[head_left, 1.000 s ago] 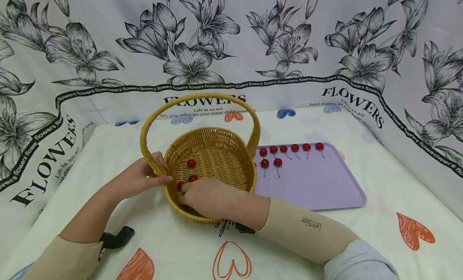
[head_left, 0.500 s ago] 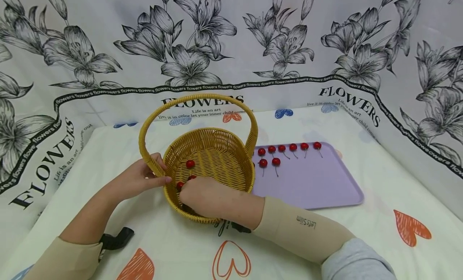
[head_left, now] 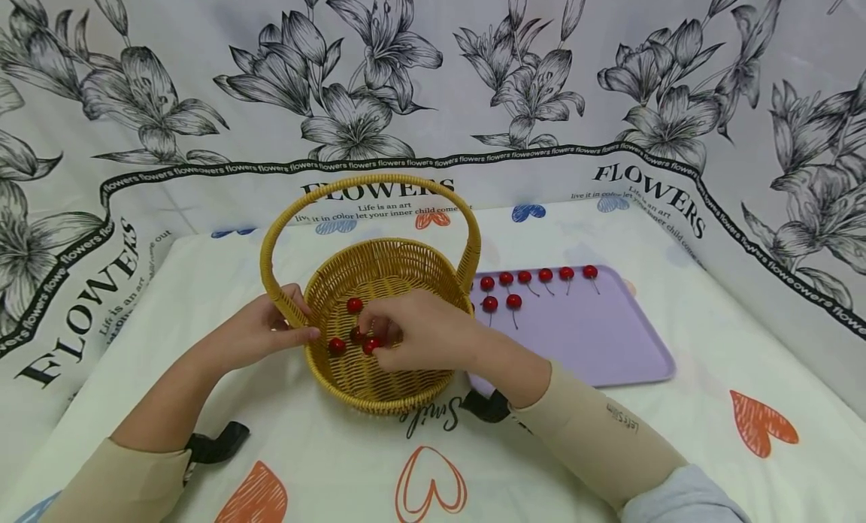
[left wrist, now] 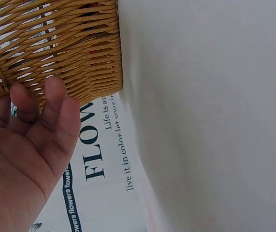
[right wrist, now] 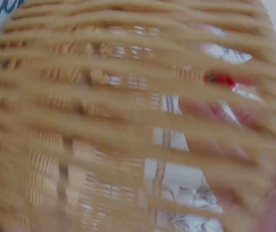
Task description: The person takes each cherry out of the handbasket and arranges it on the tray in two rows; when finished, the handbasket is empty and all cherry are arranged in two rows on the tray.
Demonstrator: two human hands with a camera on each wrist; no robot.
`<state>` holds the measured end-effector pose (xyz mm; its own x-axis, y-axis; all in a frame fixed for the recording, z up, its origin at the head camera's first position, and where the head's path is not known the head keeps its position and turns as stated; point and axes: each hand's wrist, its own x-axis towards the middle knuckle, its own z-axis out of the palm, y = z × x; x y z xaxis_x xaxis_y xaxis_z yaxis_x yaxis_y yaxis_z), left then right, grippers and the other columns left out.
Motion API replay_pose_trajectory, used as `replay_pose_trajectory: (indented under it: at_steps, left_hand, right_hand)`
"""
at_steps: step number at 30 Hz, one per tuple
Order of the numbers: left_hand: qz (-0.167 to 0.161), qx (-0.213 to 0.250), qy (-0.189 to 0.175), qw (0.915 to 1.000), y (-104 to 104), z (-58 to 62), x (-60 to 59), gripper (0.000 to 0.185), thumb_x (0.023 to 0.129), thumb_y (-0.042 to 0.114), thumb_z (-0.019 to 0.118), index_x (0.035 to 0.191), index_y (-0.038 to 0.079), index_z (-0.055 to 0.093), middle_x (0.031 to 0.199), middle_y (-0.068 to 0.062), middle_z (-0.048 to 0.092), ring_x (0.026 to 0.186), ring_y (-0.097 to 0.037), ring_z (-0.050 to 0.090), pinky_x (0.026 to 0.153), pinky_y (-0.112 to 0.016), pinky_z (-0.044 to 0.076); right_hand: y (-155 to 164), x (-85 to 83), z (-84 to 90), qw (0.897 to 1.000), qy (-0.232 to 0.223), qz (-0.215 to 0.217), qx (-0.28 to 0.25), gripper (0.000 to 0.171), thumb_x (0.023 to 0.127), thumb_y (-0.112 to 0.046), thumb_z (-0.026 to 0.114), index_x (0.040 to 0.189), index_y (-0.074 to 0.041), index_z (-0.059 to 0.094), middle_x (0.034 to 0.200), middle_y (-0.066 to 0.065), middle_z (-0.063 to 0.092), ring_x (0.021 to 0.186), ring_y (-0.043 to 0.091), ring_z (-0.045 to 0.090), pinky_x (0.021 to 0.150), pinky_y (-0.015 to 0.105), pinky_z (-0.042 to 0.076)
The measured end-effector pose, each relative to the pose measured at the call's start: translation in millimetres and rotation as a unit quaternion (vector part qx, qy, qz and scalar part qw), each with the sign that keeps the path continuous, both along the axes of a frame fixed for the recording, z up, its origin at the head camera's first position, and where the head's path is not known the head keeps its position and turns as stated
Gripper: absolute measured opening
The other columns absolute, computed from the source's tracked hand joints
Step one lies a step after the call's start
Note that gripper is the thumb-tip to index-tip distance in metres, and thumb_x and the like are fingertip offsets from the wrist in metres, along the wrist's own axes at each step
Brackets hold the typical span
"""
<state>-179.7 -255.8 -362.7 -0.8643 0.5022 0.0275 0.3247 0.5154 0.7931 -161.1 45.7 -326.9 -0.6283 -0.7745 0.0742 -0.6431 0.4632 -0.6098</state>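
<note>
A yellow woven basket with a tall arched handle stands on the cloth in the head view. My left hand grips its left side where the handle meets the rim; the left wrist view shows the fingers curled against the weave. Inside the basket, my right hand pinches a red cherry between thumb and fingers. Loose cherries lie close by: one red cherry toward the back, another cherry at left. In the right wrist view the blurred basket wall partly hides that hand.
A lilac tray lies to the basket's right, its left end partly behind the basket. Several stemmed cherries lie on it in two rows along the back. Floral cloth hangs behind the table.
My right hand has lifted from the basket's near side and shifted right and back, bringing a cherry into sight at its fingertips. The left hand keeps its grip on the basket.
</note>
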Motion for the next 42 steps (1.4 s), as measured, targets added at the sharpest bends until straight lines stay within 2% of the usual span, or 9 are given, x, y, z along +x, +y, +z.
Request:
replay_pose_trajectory:
  at_steps: [5, 10, 13, 18, 23, 26, 29, 33, 42]
  left_hand:
    - [0.001, -0.001, -0.004, 1.0, 0, 0.9, -0.4, 0.024, 0.094, 0.015, 0.076, 0.102, 0.006, 0.055, 0.098, -0.006, 0.066, 0.094, -0.022, 0.066, 0.08, -0.032, 0.054]
    - [0.005, -0.005, -0.007, 0.9999, 0, 0.3, -0.8, 0.025, 0.094, 0.017, 0.076, 0.102, 0.007, 0.055, 0.098, -0.005, 0.067, 0.095, -0.023, 0.064, 0.08, -0.034, 0.053]
    - [0.006, -0.006, -0.008, 0.9999, 0, -0.5, -0.9, 0.025, 0.094, 0.017, 0.077, 0.102, 0.007, 0.055, 0.098, -0.005, 0.067, 0.094, -0.023, 0.064, 0.08, -0.035, 0.052]
    - [0.0, 0.005, -0.004, 1.0, 0, -2.8, -0.1, 0.025, 0.094, 0.015, 0.077, 0.101, 0.006, 0.055, 0.096, -0.007, 0.065, 0.092, -0.023, 0.064, 0.079, -0.033, 0.053]
    - [0.0, 0.007, -0.001, 1.0, 1, -3.2, 1.0, 0.024, 0.094, 0.014, 0.077, 0.101, 0.006, 0.055, 0.096, -0.006, 0.065, 0.09, -0.021, 0.065, 0.078, -0.032, 0.053]
    - [0.002, 0.006, 0.0, 1.0, 2, -2.0, 1.1, 0.024, 0.093, 0.014, 0.077, 0.101, 0.006, 0.055, 0.096, -0.006, 0.066, 0.09, -0.022, 0.066, 0.079, -0.032, 0.053]
    - [0.006, 0.0, -0.002, 1.0, 2, -0.2, 0.9, 0.025, 0.094, 0.016, 0.077, 0.101, 0.006, 0.055, 0.096, -0.006, 0.066, 0.091, -0.023, 0.065, 0.079, -0.033, 0.053]
    - [0.012, -0.013, -0.005, 0.9998, 2, 1.5, 0.5, 0.026, 0.094, 0.019, 0.077, 0.102, 0.007, 0.055, 0.096, -0.005, 0.067, 0.093, -0.024, 0.063, 0.08, -0.034, 0.052]
    - [0.013, -0.015, -0.005, 0.9998, -1, 0.5, 0.6, 0.026, 0.094, 0.019, 0.077, 0.103, 0.007, 0.056, 0.097, -0.004, 0.066, 0.095, -0.024, 0.064, 0.08, -0.035, 0.053]
  right_hand:
    - [27, 0.3, 6.4, 0.998, 0.004, 0.024, -0.063, 0.022, 0.094, -0.012, 0.067, 0.114, -0.019, 0.071, 0.095, -0.01, 0.068, 0.083, 0.005, 0.06, 0.076, 0.024, 0.054]
    - [58, 0.4, 9.6, 0.994, -0.006, 0.039, -0.099, 0.023, 0.097, -0.009, 0.067, 0.119, -0.012, 0.075, 0.106, -0.006, 0.072, 0.089, 0.006, 0.065, 0.079, 0.026, 0.056]
    - [77, -0.2, 12.7, 0.993, -0.03, 0.024, -0.112, 0.025, 0.096, -0.008, 0.071, 0.121, -0.012, 0.075, 0.11, -0.004, 0.073, 0.094, 0.009, 0.067, 0.082, 0.029, 0.057]
    - [109, -6.2, 21.8, 0.992, -0.047, -0.036, -0.11, 0.027, 0.095, -0.007, 0.074, 0.121, -0.011, 0.073, 0.109, 0.0, 0.074, 0.093, 0.013, 0.07, 0.081, 0.031, 0.058]
    - [141, -21.5, 28.8, 0.99, -0.047, -0.12, -0.057, 0.026, 0.096, -0.007, 0.072, 0.122, -0.012, 0.07, 0.103, 0.002, 0.074, 0.089, 0.017, 0.072, 0.079, 0.036, 0.059]
    - [159, -32.8, 27.9, 0.983, -0.045, -0.179, -0.002, 0.027, 0.097, -0.011, 0.071, 0.123, -0.013, 0.068, 0.105, 0.002, 0.074, 0.092, 0.018, 0.071, 0.081, 0.04, 0.058]
    - [174, -43.9, 22.6, 0.974, -0.042, -0.219, 0.051, 0.026, 0.097, -0.016, 0.071, 0.122, -0.011, 0.068, 0.105, 0.003, 0.075, 0.094, 0.02, 0.07, 0.083, 0.044, 0.056]
    - [189, -58.2, 7.5, 0.964, -0.037, -0.239, 0.107, 0.022, 0.094, -0.016, 0.074, 0.115, -0.01, 0.072, 0.1, 0.001, 0.073, 0.092, 0.022, 0.064, 0.082, 0.043, 0.053]
    - [193, -78.2, -25.5, 0.953, -0.039, -0.236, 0.188, 0.014, 0.089, -0.014, 0.077, 0.102, -0.01, 0.074, 0.086, 0.005, 0.061, 0.085, 0.024, 0.055, 0.074, 0.039, 0.045]
